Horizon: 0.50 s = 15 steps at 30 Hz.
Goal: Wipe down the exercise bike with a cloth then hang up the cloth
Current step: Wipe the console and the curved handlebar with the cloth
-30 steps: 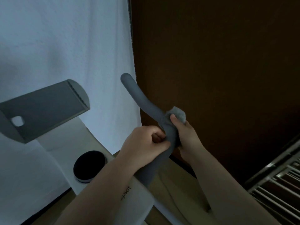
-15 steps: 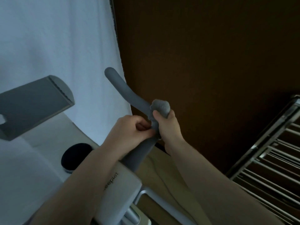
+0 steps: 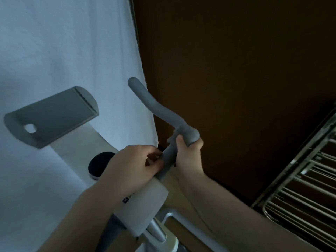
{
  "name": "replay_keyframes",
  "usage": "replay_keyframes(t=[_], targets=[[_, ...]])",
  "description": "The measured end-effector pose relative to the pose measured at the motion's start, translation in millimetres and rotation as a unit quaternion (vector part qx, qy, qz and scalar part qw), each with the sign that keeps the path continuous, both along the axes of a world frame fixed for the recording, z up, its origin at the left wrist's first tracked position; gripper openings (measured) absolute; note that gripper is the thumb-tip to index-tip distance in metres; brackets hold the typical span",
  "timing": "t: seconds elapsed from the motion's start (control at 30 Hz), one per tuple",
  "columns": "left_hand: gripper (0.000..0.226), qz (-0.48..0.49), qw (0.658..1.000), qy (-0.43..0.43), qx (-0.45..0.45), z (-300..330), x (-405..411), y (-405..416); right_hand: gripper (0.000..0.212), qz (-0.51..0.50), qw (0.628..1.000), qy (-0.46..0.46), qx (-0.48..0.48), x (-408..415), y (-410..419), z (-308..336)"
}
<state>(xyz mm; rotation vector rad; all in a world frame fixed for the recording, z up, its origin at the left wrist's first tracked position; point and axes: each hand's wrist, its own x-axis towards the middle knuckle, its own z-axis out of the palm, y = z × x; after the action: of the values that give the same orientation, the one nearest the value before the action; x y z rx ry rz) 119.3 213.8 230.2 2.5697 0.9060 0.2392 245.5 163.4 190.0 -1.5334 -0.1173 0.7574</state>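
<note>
The exercise bike's grey curved handlebar (image 3: 154,104) rises up and to the left from the white frame (image 3: 143,206). A grey cloth (image 3: 190,134) is wrapped around the bar at its bend. My right hand (image 3: 189,151) grips the cloth against the bar, thumb on the near side. My left hand (image 3: 134,162) is just below it, fingers curled and pinching the lower end of the cloth at the bar. The grey tablet holder (image 3: 52,115) and a black round knob (image 3: 99,166) sit to the left.
A white curtain (image 3: 63,42) hangs behind the bike on the left. A dark brown wall (image 3: 236,70) fills the right. A metal drying rack (image 3: 305,188) with several bars stands at the lower right. Wooden floor (image 3: 181,193) shows below the hands.
The cloth and my right hand have slid a little up the handlebar toward the bend. My view has shifted, bringing more of the drying rack and white frame into sight.
</note>
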Motion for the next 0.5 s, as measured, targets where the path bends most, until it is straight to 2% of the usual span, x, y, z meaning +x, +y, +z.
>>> replay_keyframes(t=[0.07,0.13,0.2,0.27,0.37,0.5], targets=[[0.032,0.011,0.999,-0.027,0.033,-7.3,-4.2,-3.2,0.063,-0.028,0.999,0.027,-0.020,13.5,8.8,8.9],[0.031,0.008,0.997,-0.037,0.061,-10.7,-5.8,-5.1,0.061,-0.017,1.000,-0.001,-0.005,-3.5,0.8,13.0],[0.029,0.004,0.997,-0.047,0.065,-12.7,-6.5,-5.5,0.059,0.008,0.999,-0.045,0.022,-31.6,-17.1,11.7],[0.026,0.006,0.996,-0.054,0.070,-12.8,-6.2,-5.5,0.059,0.001,0.999,-0.038,0.020,-27.1,-13.8,9.8],[0.027,0.007,0.995,-0.059,0.084,-14.2,-5.5,-4.9,0.059,-0.032,0.999,0.014,-0.041,3.7,11.8,19.5],[0.024,-0.001,0.996,-0.062,0.067,-14.9,-4.8,-6.2,0.062,0.006,0.999,-0.031,-0.016,-38.4,-16.9,17.4]])
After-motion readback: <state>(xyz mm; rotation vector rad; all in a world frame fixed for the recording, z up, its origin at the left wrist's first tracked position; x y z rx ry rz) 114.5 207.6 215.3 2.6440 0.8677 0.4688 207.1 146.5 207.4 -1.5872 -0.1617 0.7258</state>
